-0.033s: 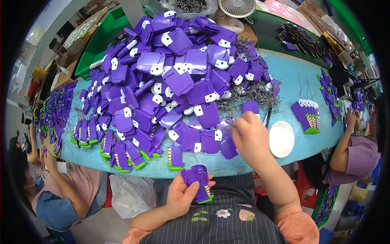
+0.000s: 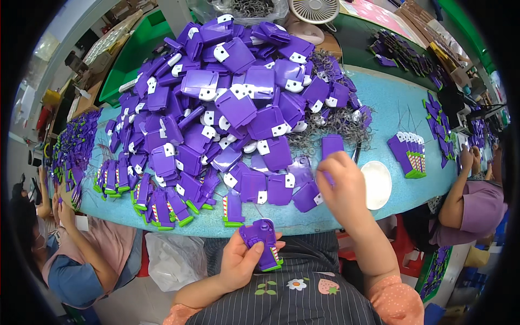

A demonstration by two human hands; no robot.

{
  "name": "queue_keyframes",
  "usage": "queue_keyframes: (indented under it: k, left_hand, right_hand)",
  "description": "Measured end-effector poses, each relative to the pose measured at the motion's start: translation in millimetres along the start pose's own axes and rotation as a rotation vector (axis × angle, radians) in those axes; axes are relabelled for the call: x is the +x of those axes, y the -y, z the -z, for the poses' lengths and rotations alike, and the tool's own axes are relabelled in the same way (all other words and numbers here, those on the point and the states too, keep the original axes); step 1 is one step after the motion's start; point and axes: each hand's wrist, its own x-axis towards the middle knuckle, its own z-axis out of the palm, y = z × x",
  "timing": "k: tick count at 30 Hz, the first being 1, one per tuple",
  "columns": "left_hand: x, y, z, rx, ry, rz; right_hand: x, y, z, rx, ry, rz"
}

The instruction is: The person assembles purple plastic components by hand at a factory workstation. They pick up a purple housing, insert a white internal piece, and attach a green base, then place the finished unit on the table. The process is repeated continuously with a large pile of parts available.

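Note:
In my left hand (image 2: 236, 264) is a purple plastic toy part (image 2: 259, 238) with a green end and a red-and-white striped edge, its hollow inside facing up. The fingers wrap round it just past the table's front edge. My right hand (image 2: 346, 187) hovers above the table beside a round white dish (image 2: 376, 185), with thumb and fingers pinched together. A bit of purple shows at those fingers; what they hold, if anything, I cannot make out. Left of that hand lie flat purple pieces (image 2: 253, 188) with white corners. A finished-looking striped part (image 2: 233, 210) lies near the edge.
A tall heap of purple pieces (image 2: 235, 108) covers the middle of the blue table (image 2: 403, 103). Tangled grey wire-like bits (image 2: 336, 127) lie to its right. A neat fan of striped parts (image 2: 409, 154) sits further right. People work at both sides; a small fan (image 2: 316, 10) stands behind.
My right hand has shifted slightly to the right, closer to the white dish, uncovering more of a purple piece. My left hand has barely moved and keeps hold of the toy part.

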Motion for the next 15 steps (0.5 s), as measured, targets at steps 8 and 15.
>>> queue_keyframes:
  k: [8,15]
  left_hand:
    - [16,15,-14,-0.03,0.044,0.039]
    - [80,7,-31,-0.377,0.176,0.28]
  right_hand:
    - [-57,-28,57,0.842,-0.03,-0.51]
    - [-67,-12,23,0.741,0.078,-0.28]
